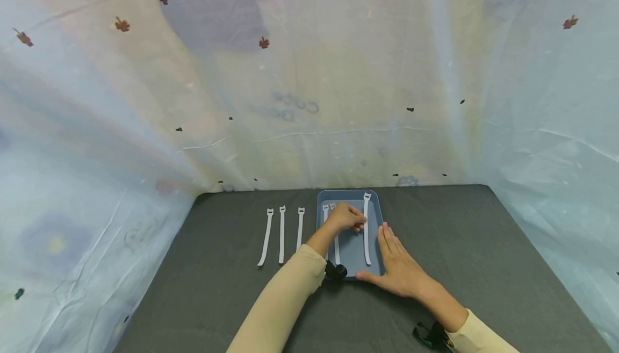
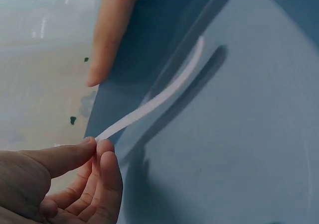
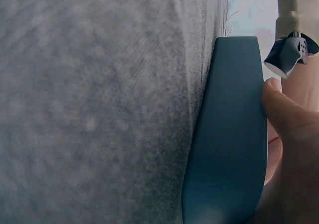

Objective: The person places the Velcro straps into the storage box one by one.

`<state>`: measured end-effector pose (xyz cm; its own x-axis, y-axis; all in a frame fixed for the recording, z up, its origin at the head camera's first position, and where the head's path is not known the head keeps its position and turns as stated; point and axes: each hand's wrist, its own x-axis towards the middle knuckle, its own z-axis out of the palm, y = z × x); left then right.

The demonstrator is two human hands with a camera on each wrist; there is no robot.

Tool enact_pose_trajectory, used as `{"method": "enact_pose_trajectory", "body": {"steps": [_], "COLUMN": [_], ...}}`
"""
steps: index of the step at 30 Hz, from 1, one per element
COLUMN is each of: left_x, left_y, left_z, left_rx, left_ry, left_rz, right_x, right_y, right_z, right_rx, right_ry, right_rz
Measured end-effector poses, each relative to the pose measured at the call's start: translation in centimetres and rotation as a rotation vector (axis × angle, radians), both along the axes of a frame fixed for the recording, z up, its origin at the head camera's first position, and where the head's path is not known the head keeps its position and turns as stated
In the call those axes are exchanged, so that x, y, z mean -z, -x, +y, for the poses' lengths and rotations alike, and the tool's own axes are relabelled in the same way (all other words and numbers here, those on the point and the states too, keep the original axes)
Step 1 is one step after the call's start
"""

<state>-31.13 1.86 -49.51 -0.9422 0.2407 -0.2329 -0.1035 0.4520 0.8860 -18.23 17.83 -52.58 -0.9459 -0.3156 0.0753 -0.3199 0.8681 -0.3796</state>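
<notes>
Clearly, the tips of the left thumb [image 2: 67, 159] and forefinger pinch one white strap [image 1: 366, 241] partway along its length, the other fingers of that left hand [image 1: 344, 217] curled loosely beneath. The pinched strap is over the right part of the tray [image 1: 351, 245], its slotted head toward the far rim and its tail toward the near one. In the left wrist view the free length bends in a gentle curve above the tray floor — its shadow falls just beside it.

The right hand [image 1: 400, 271] lies at the near right corner of the tray, four fingers straight and close together along the right side, the thumb spread away from them and laid along the near edge. The right wrist view shows that thumb touching the rim.

Two more straps [image 1: 337, 251] lie side by side at the left of the tray, partly hidden by the left hand and arm. Outside, left of the tray, three straps [image 1: 282, 237] lie apart on the dark cloth [image 1: 217, 299], heads at the far end; the rightmost is partly covered by the sleeve [image 1: 280, 307]. Each wrist wears a small black device [image 1: 336, 271]. Behind everything hangs a pale patterned sheet [image 1: 309, 73].
</notes>
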Motion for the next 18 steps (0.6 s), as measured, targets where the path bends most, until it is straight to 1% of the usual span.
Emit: {"method": "enact_pose_trajectory", "body": {"steps": [3,9,14,18], "left_x": [0.1,0.3,0.3,0.5], "left_y": [-0.2,-0.7,-0.4,0.0], "left_z": [0.5,1.0,1.4,1.8], "left_rx": [-0.012,-0.042,-0.055,-0.055], "left_ry": [-0.008,-0.002,-0.021,-0.011], "left_rz": [-0.036,-0.103,-0.134,-0.151], "right_x": [-0.1,0.0,-0.3,-0.3], "right_y": [-0.1,-0.2,-0.2,-0.1], "right_z": [-0.1,-0.1,0.0,0.0], "right_rx": [-0.005,-0.008,-0.004,-0.009], "right_ry": [0.01,-0.007,-0.008,-0.014], "right_rz": [0.0,0.0,-0.003,0.002]}}
